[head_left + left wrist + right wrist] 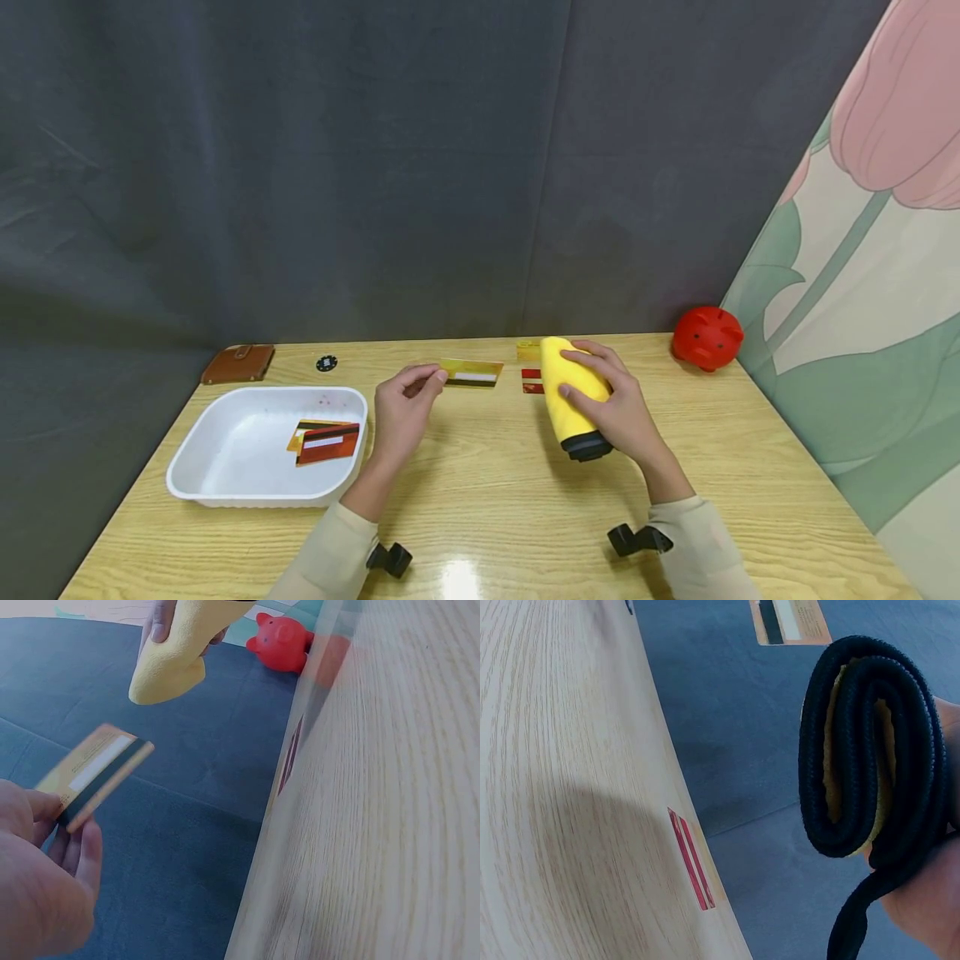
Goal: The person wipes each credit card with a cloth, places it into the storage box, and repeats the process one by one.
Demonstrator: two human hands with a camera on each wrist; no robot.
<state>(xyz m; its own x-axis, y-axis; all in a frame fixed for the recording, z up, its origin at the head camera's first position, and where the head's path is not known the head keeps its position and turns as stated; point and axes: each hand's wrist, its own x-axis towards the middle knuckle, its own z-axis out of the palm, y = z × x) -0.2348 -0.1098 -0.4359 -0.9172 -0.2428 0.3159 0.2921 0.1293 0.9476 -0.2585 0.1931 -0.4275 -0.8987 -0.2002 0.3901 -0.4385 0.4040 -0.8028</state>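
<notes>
Yellow card (471,372) is held up off the bench (465,500), to the right of the white tray (240,442) and level with its far side. The left hand (405,408), just beyond the white tray's right wall, pinches one end of it between thumb and fingers; a dark stripe and a white strip show on its face. Farther to the right of the white tray, the right hand (618,408) grips a rolled yellow cloth (557,379) with black edging. The left wrist view shows a gap between yellow card and rolled yellow cloth, and the right wrist view shows the black edging in folded layers, with a loose strip hanging down.

Inside the white tray, near its right wall, a red card (330,446) overlaps an orange card (295,437). Past the white tray's far side sit a brown wallet (238,364), toward its left, and a black chip (326,363), toward its right. Well to the right of the white tray, partly hidden by the cloth, lie a second red card (532,381) and another yellow one (528,350). Farthest right from the white tray stands a red piggy bank (707,337).
</notes>
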